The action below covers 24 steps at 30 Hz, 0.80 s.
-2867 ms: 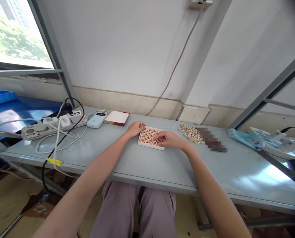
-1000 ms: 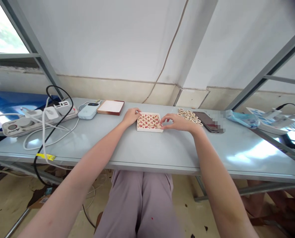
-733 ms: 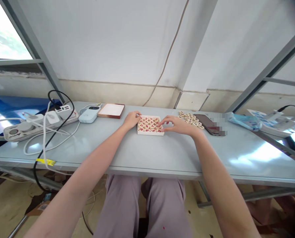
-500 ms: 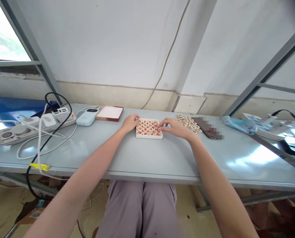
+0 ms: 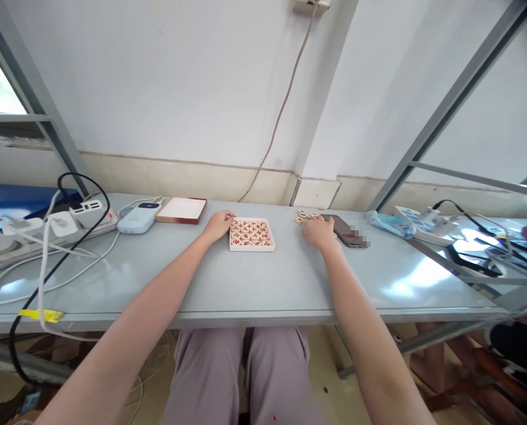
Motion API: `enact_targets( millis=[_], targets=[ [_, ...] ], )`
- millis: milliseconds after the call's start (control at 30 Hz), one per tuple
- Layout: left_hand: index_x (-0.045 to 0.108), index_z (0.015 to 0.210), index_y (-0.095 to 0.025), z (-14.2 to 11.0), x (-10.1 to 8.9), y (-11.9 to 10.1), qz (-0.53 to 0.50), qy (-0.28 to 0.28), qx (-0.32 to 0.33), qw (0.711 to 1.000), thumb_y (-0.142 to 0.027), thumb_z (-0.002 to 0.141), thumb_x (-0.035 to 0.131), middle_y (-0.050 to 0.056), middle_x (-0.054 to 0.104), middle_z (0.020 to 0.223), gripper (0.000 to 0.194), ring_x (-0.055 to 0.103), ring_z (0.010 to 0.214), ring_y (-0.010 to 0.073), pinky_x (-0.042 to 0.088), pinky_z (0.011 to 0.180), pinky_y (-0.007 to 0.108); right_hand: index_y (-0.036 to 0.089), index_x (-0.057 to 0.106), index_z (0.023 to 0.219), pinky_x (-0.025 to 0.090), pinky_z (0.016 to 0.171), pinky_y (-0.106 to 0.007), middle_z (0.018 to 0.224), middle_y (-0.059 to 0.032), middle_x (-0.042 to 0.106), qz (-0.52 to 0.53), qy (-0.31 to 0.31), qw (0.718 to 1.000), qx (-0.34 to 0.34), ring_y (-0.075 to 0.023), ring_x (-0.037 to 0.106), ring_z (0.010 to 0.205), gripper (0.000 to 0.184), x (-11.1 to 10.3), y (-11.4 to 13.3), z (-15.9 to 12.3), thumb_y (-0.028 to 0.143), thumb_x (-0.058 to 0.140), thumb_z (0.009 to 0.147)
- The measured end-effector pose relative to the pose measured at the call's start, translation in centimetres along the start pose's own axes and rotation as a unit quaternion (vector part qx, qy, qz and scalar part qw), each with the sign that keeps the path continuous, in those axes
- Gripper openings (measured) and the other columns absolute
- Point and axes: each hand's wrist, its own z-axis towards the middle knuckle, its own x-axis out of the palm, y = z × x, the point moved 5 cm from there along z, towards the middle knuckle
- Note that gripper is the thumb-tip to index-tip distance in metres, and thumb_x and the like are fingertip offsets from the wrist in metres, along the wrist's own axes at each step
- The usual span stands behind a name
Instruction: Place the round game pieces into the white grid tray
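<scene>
A small white box (image 5: pixel 252 248) holds rows of round xiangqi pieces (image 5: pixel 250 233) marked with red characters. At its left side is my left hand (image 5: pixel 218 225), fingers closed on the back left edge. My right hand (image 5: pixel 319 232) lies palm down over a group of loose xiangqi pieces (image 5: pixel 302 215), to the right of the box. Its fingers are spread and cover most of that group; a few pieces show past the fingertips. Whether any piece is gripped under the palm is hidden.
A dark phone (image 5: pixel 345 231), partly blurred, lies just right of my right hand. The box lid (image 5: pixel 181 210) sits at the back left beside a pale blue device (image 5: pixel 139 218) and a power strip (image 5: pixel 90 221) with cables. A blue plastic packet (image 5: pixel 392 224) is farther right.
My right hand has left the box and moved right, onto the loose pieces. My left hand stays at the box edge. The view has turned slightly right.
</scene>
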Motion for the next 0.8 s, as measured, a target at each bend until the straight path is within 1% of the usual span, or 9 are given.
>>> enact_targets(
  millis=[67,167,267,400,533,600,733,800],
  targets=[
    [0.065,0.096,-0.009,0.0,0.1,0.1,-0.023,0.012,-0.008,1.000,-0.018,0.077,0.043,0.007,0.068,0.079,0.030,0.059,0.061,0.0133,0.044,0.061,0.023,0.015,0.063,0.105,0.026,0.091,-0.052,0.118,-0.0154,0.056,0.016,0.016,1.000,0.007,-0.0277,0.043,0.111,0.036,-0.2,-0.4,-0.2,0.013,0.034,0.083],
    [0.064,0.097,-0.009,0.0,0.2,0.1,-0.035,0.022,-0.009,0.999,-0.017,0.076,0.043,0.006,0.068,0.077,0.031,0.058,0.059,0.0127,0.043,0.059,0.022,0.016,0.065,0.101,0.029,0.088,-0.049,0.116,-0.0156,0.057,0.018,-0.001,1.000,0.009,-0.0281,0.044,0.108,0.034,-0.8,-0.8,-0.6,0.016,0.036,0.084],
    [0.064,0.097,-0.011,-0.1,0.3,-0.1,-0.020,0.029,0.012,0.999,-0.019,0.076,0.044,0.004,0.067,0.073,0.030,0.058,0.059,0.0131,0.042,0.060,0.023,0.018,0.067,0.095,0.030,0.087,-0.047,0.113,-0.0155,0.059,0.004,-0.027,1.000,-0.004,-0.0285,0.046,0.107,0.029,-1.3,-0.7,-0.9,0.017,0.041,0.083],
    [0.065,0.095,-0.015,-0.2,0.4,-0.4,0.020,0.031,0.039,0.999,-0.024,0.076,0.045,0.002,0.066,0.069,0.029,0.058,0.065,0.0156,0.041,0.064,0.025,0.019,0.069,0.093,0.034,0.084,-0.043,0.110,-0.0136,0.061,0.026,-0.012,1.000,0.006,-0.0267,0.051,0.102,0.025,-1.4,-0.9,-0.7,0.017,0.047,0.081],
    [0.066,0.094,-0.018,-0.4,0.8,-0.8,0.029,0.041,0.070,0.996,-0.029,0.077,0.046,0.003,0.067,0.082,0.029,0.058,0.075,0.0169,0.042,0.071,0.027,0.020,0.070,0.091,0.040,0.078,-0.032,0.102,-0.0103,0.065,0.109,0.010,0.994,-0.012,-0.0230,0.057,0.094,0.022,-1.1,-1.2,-0.1,0.017,0.055,0.075],
    [0.066,0.095,-0.019,-0.5,0.9,-0.9,0.032,0.048,0.081,0.995,-0.032,0.078,0.046,0.004,0.067,0.090,0.029,0.057,0.080,0.0175,0.042,0.074,0.028,0.020,0.071,0.089,0.041,0.075,-0.028,0.097,-0.0085,0.067,0.162,0.005,0.986,-0.032,-0.0214,0.059,0.090,0.021,-0.8,-1.4,0.2,0.018,0.059,0.072],
    [0.067,0.095,-0.019,-0.3,1.1,-0.8,0.038,0.040,0.097,0.994,-0.035,0.078,0.047,0.005,0.063,0.103,0.031,0.055,0.089,0.0186,0.042,0.082,0.029,0.018,0.071,0.085,0.041,0.076,-0.027,0.092,-0.0073,0.068,0.225,-0.014,0.973,-0.044,-0.0202,0.060,0.085,0.018,-0.6,-2.0,0.6,0.020,0.061,0.070],
    [0.067,0.094,-0.017,-0.1,1.1,-0.8,0.023,0.030,0.107,0.994,-0.035,0.078,0.047,0.006,0.063,0.104,0.031,0.055,0.091,0.0187,0.041,0.086,0.030,0.019,0.071,0.087,0.042,0.074,-0.027,0.089,-0.0061,0.069,0.270,-0.021,0.962,-0.048,-0.0189,0.061,0.081,0.020,-1.1,-1.6,0.6,0.024,0.062,0.071]
  ],
)
